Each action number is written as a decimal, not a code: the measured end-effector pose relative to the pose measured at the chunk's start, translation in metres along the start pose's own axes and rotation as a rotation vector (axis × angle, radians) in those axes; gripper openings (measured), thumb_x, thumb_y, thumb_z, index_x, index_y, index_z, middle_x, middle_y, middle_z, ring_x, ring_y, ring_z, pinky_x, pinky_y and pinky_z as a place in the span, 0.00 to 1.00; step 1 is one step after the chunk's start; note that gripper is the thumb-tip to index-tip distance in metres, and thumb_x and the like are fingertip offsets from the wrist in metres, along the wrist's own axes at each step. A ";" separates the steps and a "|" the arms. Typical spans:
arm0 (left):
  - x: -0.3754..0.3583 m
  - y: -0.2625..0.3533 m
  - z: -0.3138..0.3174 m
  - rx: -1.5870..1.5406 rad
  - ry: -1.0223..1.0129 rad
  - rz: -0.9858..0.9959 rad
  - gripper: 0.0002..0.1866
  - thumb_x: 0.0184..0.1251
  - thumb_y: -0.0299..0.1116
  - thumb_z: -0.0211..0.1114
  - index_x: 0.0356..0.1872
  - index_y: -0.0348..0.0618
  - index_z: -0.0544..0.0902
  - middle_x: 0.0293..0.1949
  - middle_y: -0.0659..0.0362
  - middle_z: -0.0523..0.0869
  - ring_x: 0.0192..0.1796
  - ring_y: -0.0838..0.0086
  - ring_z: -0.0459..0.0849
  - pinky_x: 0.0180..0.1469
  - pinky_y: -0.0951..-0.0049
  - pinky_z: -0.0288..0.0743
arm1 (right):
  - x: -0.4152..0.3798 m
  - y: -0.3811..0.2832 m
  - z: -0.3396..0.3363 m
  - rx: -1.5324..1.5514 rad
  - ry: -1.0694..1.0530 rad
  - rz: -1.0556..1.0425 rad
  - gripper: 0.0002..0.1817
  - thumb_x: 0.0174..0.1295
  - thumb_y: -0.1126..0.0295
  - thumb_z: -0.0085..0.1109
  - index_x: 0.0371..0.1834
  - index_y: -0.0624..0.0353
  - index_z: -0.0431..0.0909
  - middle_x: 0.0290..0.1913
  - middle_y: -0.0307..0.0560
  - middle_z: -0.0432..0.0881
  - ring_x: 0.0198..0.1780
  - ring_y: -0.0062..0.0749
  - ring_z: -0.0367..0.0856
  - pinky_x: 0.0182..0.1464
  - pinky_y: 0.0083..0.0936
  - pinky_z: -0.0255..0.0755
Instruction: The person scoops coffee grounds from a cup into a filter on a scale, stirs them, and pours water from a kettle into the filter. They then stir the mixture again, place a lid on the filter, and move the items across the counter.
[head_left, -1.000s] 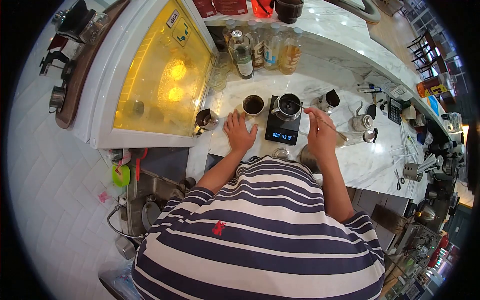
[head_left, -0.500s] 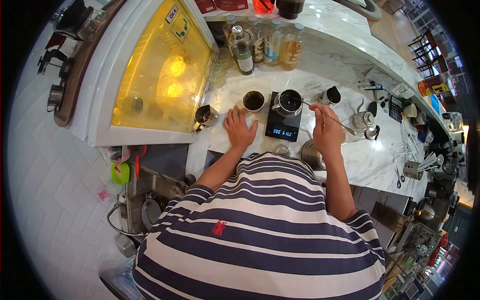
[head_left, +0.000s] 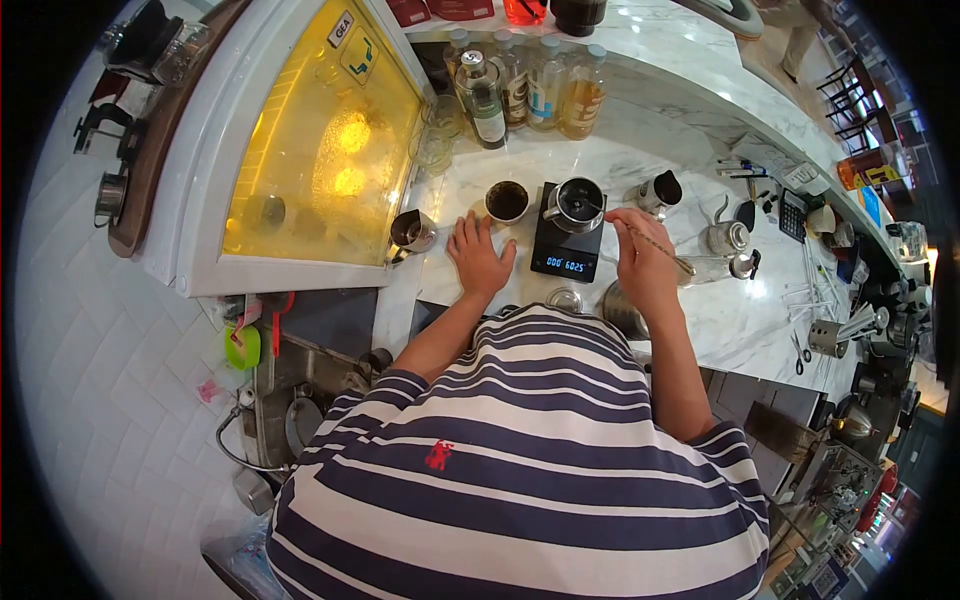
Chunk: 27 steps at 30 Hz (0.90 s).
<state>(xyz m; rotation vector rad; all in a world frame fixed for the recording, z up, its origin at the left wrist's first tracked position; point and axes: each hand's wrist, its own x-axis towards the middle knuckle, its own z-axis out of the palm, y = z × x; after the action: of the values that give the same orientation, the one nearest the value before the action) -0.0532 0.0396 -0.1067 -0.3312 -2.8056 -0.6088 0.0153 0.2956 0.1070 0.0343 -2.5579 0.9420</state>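
Gripping a long, twisted metal stirrer (head_left: 684, 265) in the curled right hand (head_left: 645, 268), over a shiny, round metal vessel (head_left: 573, 224) of dark liquid atop a flat black digital scale (head_left: 546, 259). Resting the left hand (head_left: 481, 261) open, palm down, on the smooth, grey-veined marble counter (head_left: 660, 130), hemmed in by a round, dark-filled cup (head_left: 507, 202), a steel pitcher (head_left: 413, 232) and clear glass bottles (head_left: 583, 100) farther back.

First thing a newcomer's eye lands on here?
Probably the yellow-lit glass door at upper left, then the striped shirt filling the bottom. Next, near center, the black digital scale with blue digits, a vessel of dark liquid on it, and the right hand holding a twisted-handled stirrer over it.
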 end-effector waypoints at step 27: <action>-0.001 -0.002 0.000 0.010 0.011 0.007 0.38 0.65 0.53 0.72 0.70 0.38 0.77 0.79 0.41 0.70 0.81 0.42 0.64 0.79 0.34 0.53 | 0.004 0.002 -0.001 0.013 0.021 0.060 0.08 0.80 0.72 0.58 0.51 0.60 0.86 0.48 0.52 0.90 0.52 0.53 0.87 0.56 0.41 0.78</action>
<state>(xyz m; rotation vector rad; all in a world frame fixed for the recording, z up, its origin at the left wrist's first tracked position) -0.0533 0.0374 -0.1081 -0.3344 -2.7948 -0.5931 0.0121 0.2984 0.1076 -0.0484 -2.5462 0.9753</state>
